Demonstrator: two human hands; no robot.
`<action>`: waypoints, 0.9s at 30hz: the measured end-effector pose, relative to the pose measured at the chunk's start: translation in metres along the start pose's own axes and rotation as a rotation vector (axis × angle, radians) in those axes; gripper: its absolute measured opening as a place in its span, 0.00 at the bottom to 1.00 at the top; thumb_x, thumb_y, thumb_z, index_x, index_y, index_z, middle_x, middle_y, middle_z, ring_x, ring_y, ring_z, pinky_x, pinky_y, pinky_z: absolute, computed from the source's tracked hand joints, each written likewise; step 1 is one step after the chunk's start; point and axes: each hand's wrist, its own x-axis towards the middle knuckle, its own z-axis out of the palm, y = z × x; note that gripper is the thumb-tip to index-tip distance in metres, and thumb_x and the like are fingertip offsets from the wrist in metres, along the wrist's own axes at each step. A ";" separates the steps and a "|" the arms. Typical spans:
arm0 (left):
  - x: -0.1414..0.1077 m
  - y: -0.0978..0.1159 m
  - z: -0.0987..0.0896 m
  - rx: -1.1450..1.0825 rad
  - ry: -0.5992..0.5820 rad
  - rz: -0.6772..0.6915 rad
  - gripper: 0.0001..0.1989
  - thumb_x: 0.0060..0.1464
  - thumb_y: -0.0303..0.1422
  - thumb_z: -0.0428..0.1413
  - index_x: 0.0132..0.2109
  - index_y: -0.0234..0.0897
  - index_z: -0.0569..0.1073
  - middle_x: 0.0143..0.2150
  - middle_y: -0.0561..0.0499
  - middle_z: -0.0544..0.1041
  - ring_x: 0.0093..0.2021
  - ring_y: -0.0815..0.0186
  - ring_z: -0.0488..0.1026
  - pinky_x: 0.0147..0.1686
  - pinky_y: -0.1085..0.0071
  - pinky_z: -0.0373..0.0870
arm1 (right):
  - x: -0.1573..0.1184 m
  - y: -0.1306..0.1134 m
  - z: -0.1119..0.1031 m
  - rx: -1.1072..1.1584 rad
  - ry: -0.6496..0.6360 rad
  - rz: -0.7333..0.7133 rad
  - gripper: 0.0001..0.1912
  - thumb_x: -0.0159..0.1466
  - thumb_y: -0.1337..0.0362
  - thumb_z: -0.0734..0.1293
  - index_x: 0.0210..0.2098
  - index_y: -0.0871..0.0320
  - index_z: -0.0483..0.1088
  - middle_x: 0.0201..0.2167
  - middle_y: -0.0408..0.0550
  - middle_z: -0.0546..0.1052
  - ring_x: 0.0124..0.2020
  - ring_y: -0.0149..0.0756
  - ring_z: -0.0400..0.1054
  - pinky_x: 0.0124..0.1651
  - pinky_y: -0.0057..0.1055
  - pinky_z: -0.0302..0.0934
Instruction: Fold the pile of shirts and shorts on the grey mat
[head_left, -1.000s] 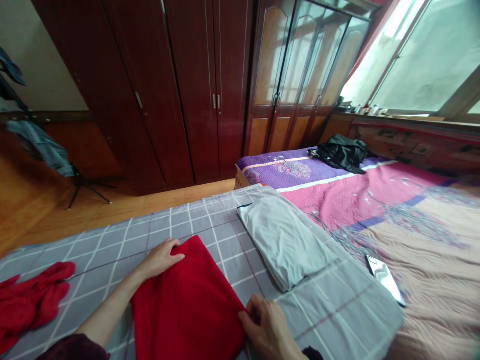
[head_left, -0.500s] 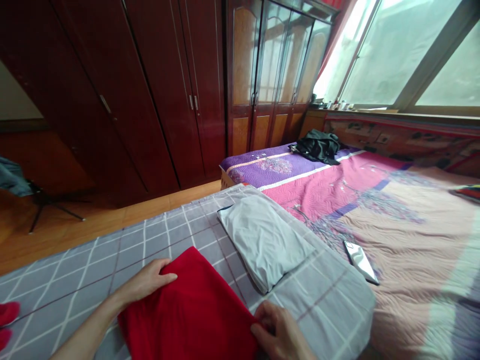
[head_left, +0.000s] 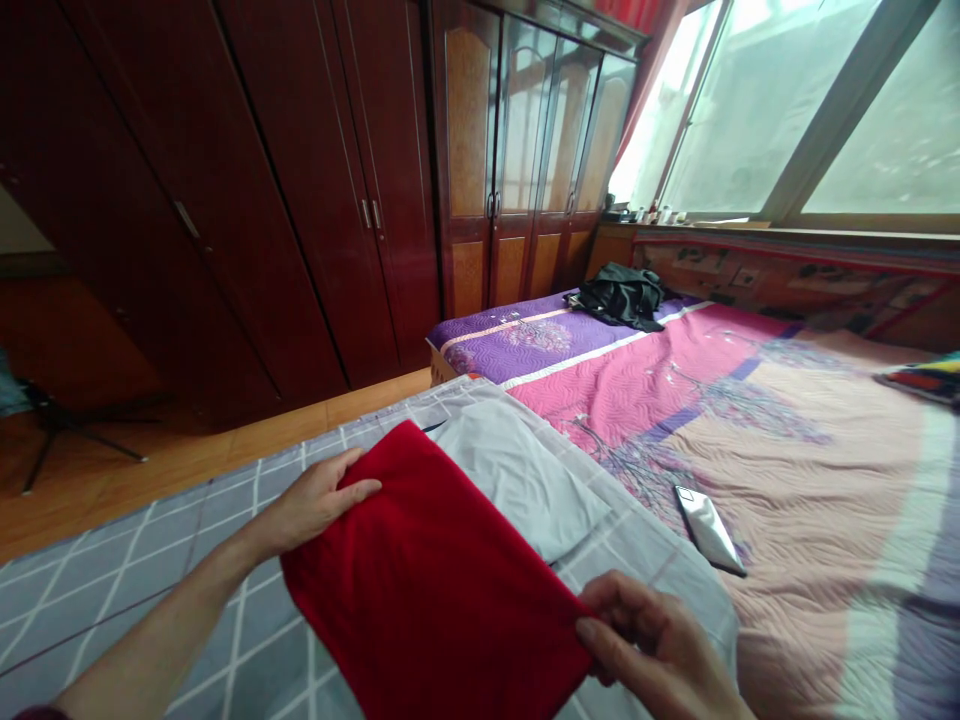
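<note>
A folded red cloth (head_left: pixel 442 580), perhaps a garment, is stretched between my two hands. At its left edge my left hand (head_left: pixel 322 500) grips it, thumb on top and the other fingers underneath. My right hand (head_left: pixel 645 630) pinches the right corner between thumb and fingers. The cloth is held partly over a folded light grey garment (head_left: pixel 517 470), hiding its near left part. The grey garment lies flat on the grey checked cover (head_left: pixel 172 560). The lower edge of the red cloth runs out of view.
A smartphone (head_left: pixel 709 530) lies on the patterned bedspread (head_left: pixel 795 500) to the right. Farther back rests a black garment (head_left: pixel 619 297). Dark red wardrobes (head_left: pixel 322 200) line the far side, with a tripod-like stand (head_left: pixel 52 430) at the left. Windows are at the upper right.
Both hands have lifted the red cloth and carried it forward and to the right, so it now overlaps the grey garment. The camera view has shifted slightly to the right.
</note>
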 end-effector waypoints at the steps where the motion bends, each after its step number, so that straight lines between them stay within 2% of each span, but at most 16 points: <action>1: 0.009 0.013 -0.005 -0.044 0.001 0.033 0.24 0.54 0.48 0.53 0.52 0.37 0.70 0.48 0.49 0.77 0.48 0.56 0.73 0.50 0.63 0.69 | 0.000 -0.008 -0.007 0.017 0.046 -0.015 0.17 0.54 0.50 0.70 0.27 0.59 0.70 0.17 0.42 0.70 0.20 0.28 0.62 0.24 0.25 0.56; 6: 0.073 0.067 -0.018 -0.163 0.008 0.174 0.24 0.51 0.46 0.57 0.49 0.33 0.71 0.45 0.48 0.77 0.45 0.57 0.74 0.45 0.64 0.71 | 0.016 -0.034 -0.045 0.105 0.155 -0.046 0.18 0.50 0.51 0.74 0.28 0.58 0.70 0.17 0.41 0.70 0.20 0.29 0.63 0.24 0.26 0.57; 9: 0.123 0.077 -0.007 -0.165 -0.010 0.181 0.23 0.50 0.47 0.57 0.45 0.32 0.72 0.43 0.47 0.78 0.40 0.59 0.75 0.39 0.67 0.71 | 0.046 -0.027 -0.066 0.174 0.165 -0.068 0.18 0.48 0.52 0.74 0.29 0.58 0.70 0.17 0.41 0.70 0.19 0.28 0.62 0.24 0.25 0.57; 11: 0.153 0.069 0.010 -0.047 0.018 0.133 0.22 0.50 0.46 0.57 0.44 0.32 0.72 0.42 0.47 0.78 0.39 0.61 0.75 0.38 0.69 0.71 | 0.072 -0.008 -0.076 0.182 0.150 -0.025 0.18 0.48 0.52 0.74 0.28 0.59 0.69 0.17 0.42 0.71 0.18 0.27 0.62 0.23 0.25 0.57; 13: 0.173 0.052 0.033 0.024 0.049 0.076 0.19 0.47 0.43 0.58 0.41 0.31 0.73 0.38 0.47 0.78 0.38 0.61 0.74 0.36 0.69 0.70 | 0.097 0.019 -0.082 0.157 0.147 0.068 0.18 0.46 0.52 0.74 0.26 0.59 0.68 0.17 0.42 0.71 0.17 0.27 0.62 0.21 0.25 0.55; 15: 0.183 0.028 0.056 0.069 0.058 0.028 0.17 0.43 0.38 0.60 0.39 0.32 0.74 0.35 0.48 0.78 0.36 0.61 0.74 0.36 0.69 0.69 | 0.116 0.046 -0.085 0.112 0.181 0.141 0.19 0.46 0.51 0.72 0.24 0.58 0.66 0.14 0.41 0.69 0.14 0.28 0.60 0.19 0.25 0.53; 18: 0.184 -0.006 0.080 0.114 0.074 -0.012 0.16 0.43 0.36 0.60 0.40 0.32 0.75 0.36 0.48 0.78 0.37 0.61 0.74 0.37 0.69 0.69 | 0.127 0.075 -0.085 0.083 0.212 0.146 0.18 0.49 0.49 0.70 0.26 0.59 0.67 0.12 0.39 0.67 0.14 0.28 0.61 0.19 0.26 0.54; 20: 0.183 -0.021 0.085 0.144 0.100 -0.031 0.16 0.46 0.35 0.58 0.43 0.32 0.74 0.38 0.47 0.78 0.37 0.61 0.74 0.37 0.69 0.68 | 0.127 0.082 -0.085 0.074 0.229 0.132 0.19 0.51 0.49 0.69 0.28 0.59 0.68 0.13 0.39 0.68 0.15 0.28 0.62 0.20 0.25 0.55; 22: 0.185 -0.029 0.081 0.183 0.131 -0.059 0.16 0.48 0.33 0.57 0.45 0.32 0.74 0.37 0.47 0.78 0.36 0.61 0.74 0.35 0.70 0.68 | 0.126 0.085 -0.085 0.068 0.237 0.116 0.19 0.52 0.49 0.68 0.30 0.59 0.68 0.13 0.39 0.68 0.15 0.28 0.62 0.20 0.25 0.55; 25: 0.189 -0.031 0.072 0.259 0.184 -0.106 0.14 0.50 0.33 0.57 0.45 0.33 0.74 0.33 0.48 0.77 0.34 0.60 0.74 0.34 0.70 0.67 | 0.125 0.085 -0.085 0.068 0.241 0.106 0.19 0.53 0.48 0.68 0.31 0.60 0.69 0.14 0.39 0.68 0.16 0.29 0.63 0.20 0.25 0.55; 27: 0.188 -0.025 0.069 0.315 0.239 -0.126 0.14 0.51 0.34 0.56 0.45 0.35 0.74 0.35 0.47 0.78 0.38 0.58 0.75 0.37 0.68 0.67 | 0.126 0.086 -0.085 0.077 0.251 0.113 0.19 0.53 0.49 0.69 0.30 0.59 0.69 0.13 0.39 0.68 0.16 0.29 0.62 0.20 0.25 0.55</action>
